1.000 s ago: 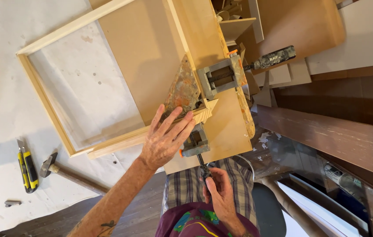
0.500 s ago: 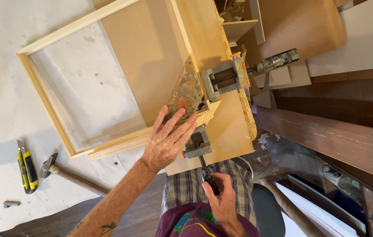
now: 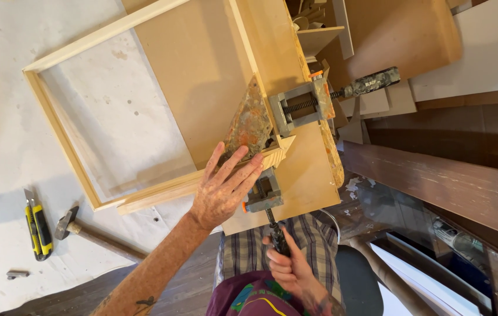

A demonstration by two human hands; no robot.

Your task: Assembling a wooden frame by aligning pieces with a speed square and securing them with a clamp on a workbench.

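Two surfaces show: a white counter (image 3: 3, 88) carrying a yellow knife (image 3: 38, 225) and a hammer (image 3: 85, 234), and a fibreboard slab (image 3: 202, 88) under a pale wooden frame (image 3: 61, 126). Left hand (image 3: 222, 187) lies open, fingers spread, flat on the frame's corner beside the clamp (image 3: 272, 126). Right hand (image 3: 287, 266) is closed around the clamp's lower screw handle (image 3: 277, 239).

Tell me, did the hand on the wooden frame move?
No. The left hand lies flat on the wooden frame by the corner clamp, as before.
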